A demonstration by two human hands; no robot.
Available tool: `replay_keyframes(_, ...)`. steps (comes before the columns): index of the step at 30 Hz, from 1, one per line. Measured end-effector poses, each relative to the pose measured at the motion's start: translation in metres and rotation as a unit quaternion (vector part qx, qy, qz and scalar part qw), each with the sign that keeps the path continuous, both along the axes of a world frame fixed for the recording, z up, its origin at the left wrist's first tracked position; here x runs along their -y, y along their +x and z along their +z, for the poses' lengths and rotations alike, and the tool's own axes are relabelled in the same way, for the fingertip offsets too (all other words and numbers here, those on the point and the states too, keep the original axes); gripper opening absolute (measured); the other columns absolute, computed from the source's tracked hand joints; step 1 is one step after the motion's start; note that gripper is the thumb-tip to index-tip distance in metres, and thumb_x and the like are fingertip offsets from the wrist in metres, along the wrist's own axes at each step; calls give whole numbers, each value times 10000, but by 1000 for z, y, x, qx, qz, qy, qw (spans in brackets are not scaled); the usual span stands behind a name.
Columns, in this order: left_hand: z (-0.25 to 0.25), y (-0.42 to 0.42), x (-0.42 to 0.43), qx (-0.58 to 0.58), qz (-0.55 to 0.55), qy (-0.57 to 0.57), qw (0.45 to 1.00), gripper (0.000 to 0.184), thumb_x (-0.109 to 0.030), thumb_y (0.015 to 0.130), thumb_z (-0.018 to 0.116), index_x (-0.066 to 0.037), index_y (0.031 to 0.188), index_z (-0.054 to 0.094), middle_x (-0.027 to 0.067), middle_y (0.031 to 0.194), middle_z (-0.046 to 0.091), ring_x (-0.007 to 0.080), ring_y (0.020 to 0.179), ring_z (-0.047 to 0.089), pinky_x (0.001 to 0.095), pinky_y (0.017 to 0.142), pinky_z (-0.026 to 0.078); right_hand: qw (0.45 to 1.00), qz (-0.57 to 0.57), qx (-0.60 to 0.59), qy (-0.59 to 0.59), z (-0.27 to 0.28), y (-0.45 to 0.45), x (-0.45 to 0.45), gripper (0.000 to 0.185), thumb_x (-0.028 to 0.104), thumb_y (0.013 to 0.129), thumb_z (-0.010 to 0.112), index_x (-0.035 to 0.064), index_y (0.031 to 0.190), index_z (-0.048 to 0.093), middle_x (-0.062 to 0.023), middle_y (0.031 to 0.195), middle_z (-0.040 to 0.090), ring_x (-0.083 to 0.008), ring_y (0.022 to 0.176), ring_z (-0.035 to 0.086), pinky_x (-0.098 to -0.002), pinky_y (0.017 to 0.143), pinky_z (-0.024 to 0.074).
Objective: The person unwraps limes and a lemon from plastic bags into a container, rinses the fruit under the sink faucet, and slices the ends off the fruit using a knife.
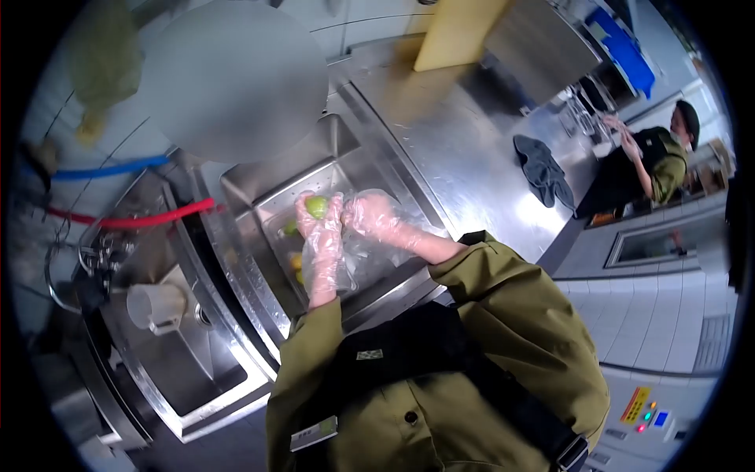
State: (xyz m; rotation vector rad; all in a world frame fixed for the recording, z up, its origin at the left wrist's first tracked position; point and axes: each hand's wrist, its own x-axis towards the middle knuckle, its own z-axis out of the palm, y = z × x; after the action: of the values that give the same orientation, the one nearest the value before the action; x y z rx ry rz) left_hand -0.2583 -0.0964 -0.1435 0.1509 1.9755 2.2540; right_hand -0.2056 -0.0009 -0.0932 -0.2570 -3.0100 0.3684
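Observation:
In the head view, my left hand, in a clear plastic glove, is closed around a round green fruit that looks like a lime. My right hand, gloved the same way, is curled closed beside it, close to the left fingers; whatever it may hold is hidden. Both hands are over a steel sink basin. Beneath them sits a clear plastic container. Left of my left hand lie another green fruit and a yellow-orange fruit, partly hidden by the glove and forearm.
On the left, a second sink holds a white plastic jug. Red and blue hoses stretch beside it. A dark cloth lies on the steel counter. Another person stands at the far right, gloved hands raised.

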Motion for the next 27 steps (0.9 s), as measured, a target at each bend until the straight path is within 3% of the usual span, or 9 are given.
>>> replay_keyframes(4,31,22,26,128,-64,122,982,338,-126,715,691,-77,983,491,6,818,479,87,734,454,240,625,416,999,-3,7,51,-15,5,-20,183,216,699,544,74,611,620,-128,594,581,-293,567,581,-398,530,471)
replay_keyframes(8,81,5,75,250,-116,399,874,220,-164,786,622,-95,973,528,51,846,545,152,772,550,286,679,489,952,-131,254,-107,-64,45,-127,254,277,739,596,28,769,635,-126,683,607,-246,608,610,-358,546,487)
replay_keyframes(9,83,-2,77,297,-82,395,866,233,-200,813,588,-85,1006,527,65,869,554,176,806,559,309,714,497,964,23,198,-174,-42,47,-115,286,286,766,594,16,860,607,-120,781,608,-227,649,614,-338,556,497)
replay_keyframes(11,84,2,68,232,-34,358,904,238,-198,814,589,-88,1014,523,55,869,549,173,815,552,310,718,490,718,-90,156,-672,-7,57,-57,436,324,834,560,-21,1090,490,-119,966,565,-209,783,603,-299,623,515)
replay_keyframes(14,43,11,43,165,-16,307,937,293,-204,827,579,-113,1087,480,49,975,517,154,867,521,292,739,459,538,-66,76,-837,54,47,12,562,320,843,551,-39,1221,341,-133,1054,510,-194,786,592,-274,618,492)
replay_keyframes(16,63,23,42,53,-35,70,996,315,-198,834,569,-114,1119,465,53,1028,506,154,887,520,298,747,459,650,-67,70,-753,69,37,22,417,295,840,556,-19,1099,464,-85,909,558,-176,720,588,-277,587,484)
replay_keyframes(21,58,20,48,323,-69,273,904,345,-192,810,590,-114,1119,459,50,998,502,178,890,521,311,713,465,945,-8,-92,-315,26,18,19,135,152,814,535,40,743,511,-89,589,504,-258,556,547,-335,500,428)
replay_keyframes(22,40,15,44,377,-74,323,865,365,-194,796,606,-109,1117,454,46,986,490,184,886,516,305,687,464,972,52,-165,-159,23,21,26,144,122,806,527,48,686,498,-101,544,482,-281,527,533,-348,485,416)
replay_keyframes(27,36,19,29,242,119,305,913,257,-110,792,588,-80,1018,470,68,891,539,212,767,553,295,626,492,989,16,-122,-81,-6,26,24,131,122,738,550,27,681,481,-152,553,476,-306,492,500,-392,440,388)
